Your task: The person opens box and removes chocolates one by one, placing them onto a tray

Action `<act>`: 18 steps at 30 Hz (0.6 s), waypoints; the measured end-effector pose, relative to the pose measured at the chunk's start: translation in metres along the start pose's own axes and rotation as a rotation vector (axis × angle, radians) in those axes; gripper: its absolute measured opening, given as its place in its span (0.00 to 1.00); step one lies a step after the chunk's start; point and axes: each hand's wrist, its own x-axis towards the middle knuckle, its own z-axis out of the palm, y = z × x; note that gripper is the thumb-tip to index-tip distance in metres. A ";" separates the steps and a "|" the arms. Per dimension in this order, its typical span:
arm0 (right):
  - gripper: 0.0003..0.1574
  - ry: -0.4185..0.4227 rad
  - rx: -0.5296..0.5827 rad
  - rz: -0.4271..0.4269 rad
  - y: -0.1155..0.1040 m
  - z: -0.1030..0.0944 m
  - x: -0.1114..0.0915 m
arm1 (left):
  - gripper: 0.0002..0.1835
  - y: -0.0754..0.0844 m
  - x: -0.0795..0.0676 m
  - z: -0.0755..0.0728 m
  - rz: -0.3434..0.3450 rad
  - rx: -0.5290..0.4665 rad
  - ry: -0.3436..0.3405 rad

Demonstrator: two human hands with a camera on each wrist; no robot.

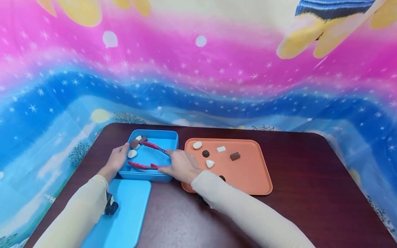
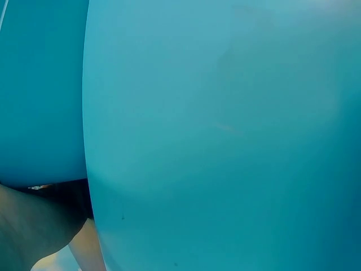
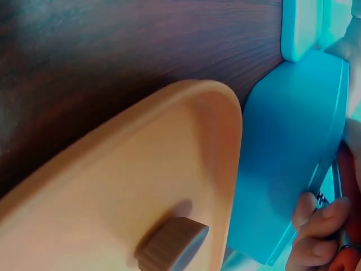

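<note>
My right hand (image 1: 183,165) grips red-tipped tongs (image 1: 151,167) over the blue box (image 1: 167,176). Their arms are spread wide, nothing pinched between the tips. The upper tip lies right at a small brown block (image 1: 143,140) in the box's far left corner. Beside that block sit a round brown piece (image 1: 134,144) and white chocolate-like pieces, one an oval white piece (image 1: 132,153). Fingertips of my left hand (image 1: 118,159) rest against the box's left wall at the rim. In the left wrist view, blue plastic (image 2: 225,113) covers most of the picture.
An orange tray (image 1: 248,179) stands right of the box, holding several brown and white pieces, including a fluted brown one (image 3: 172,245) near its front edge. A flat blue lid (image 1: 127,213) lies in front of the box under my left forearm. A patterned cloth (image 1: 198,86) hangs behind the table.
</note>
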 end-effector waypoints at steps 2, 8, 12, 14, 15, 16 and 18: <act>0.46 0.007 -0.040 0.004 -0.003 0.001 0.002 | 0.44 0.000 0.000 -0.001 0.009 0.005 0.009; 0.43 -0.005 -0.128 -0.018 -0.007 0.005 0.008 | 0.44 -0.001 0.002 0.000 0.005 -0.004 0.009; 0.41 -0.017 -0.156 -0.031 -0.006 0.006 0.009 | 0.44 0.000 0.002 0.002 0.001 0.000 0.006; 0.41 -0.020 -0.164 -0.038 -0.007 0.006 0.009 | 0.44 0.000 0.002 0.002 0.001 0.002 0.009; 0.41 -0.020 -0.172 -0.043 -0.007 0.006 0.010 | 0.44 0.000 0.002 0.002 0.003 0.003 0.012; 0.41 -0.018 -0.180 -0.046 -0.007 0.006 0.010 | 0.44 0.000 0.002 0.002 0.004 0.002 0.013; 0.40 -0.009 -0.206 -0.053 -0.008 0.006 0.011 | 0.44 0.000 0.002 0.001 0.006 -0.003 0.013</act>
